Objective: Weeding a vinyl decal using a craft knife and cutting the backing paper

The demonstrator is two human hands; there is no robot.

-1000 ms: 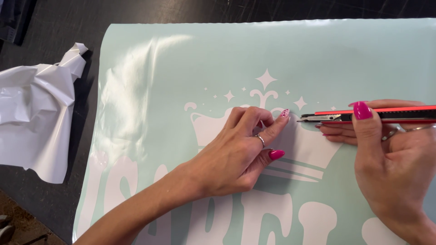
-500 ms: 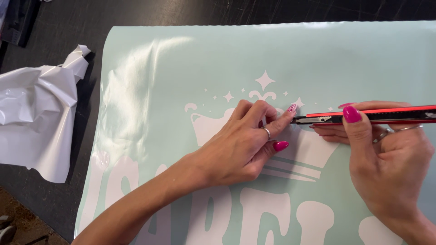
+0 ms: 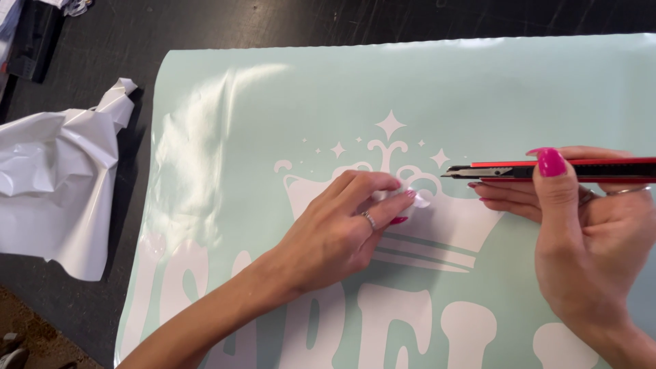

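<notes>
1. Your left hand [image 3: 342,229] rests flat on the pale mint-green vinyl sheet with white cut lettering and a crown design [image 3: 287,137]. Its fingertips [image 3: 403,198] pinch a small white scrap of vinyl [image 3: 420,201] lifted off the crown. Keep that pinch low and close to the sheet, so the scrap peels back on itself rather than pulling upward.

2. Your right hand [image 3: 581,232] is closed around the slim red-and-black utility knife [image 3: 547,169], index finger along its top and the tip pointing toward your left fingertips. The tip sits just beside the scrap, apart from it. Whether the blade touches the sheet I cannot tell.

3. Use only the point of the knife to catch an edge. Pressing harder would likely score the backing or nick the crown's thin bands just under your left palm.

4. Keep the heel of your left hand weighted on the sheet, so it does not creep on the dark tabletop [image 3: 205,27].

5. Peel toward your left wrist, away from the blade.

6. The crumpled heap of white waste vinyl [image 3: 55,178] lies well off beyond your left forearm. Drop the freed scrap there, since loose bits tend to restick.
</notes>
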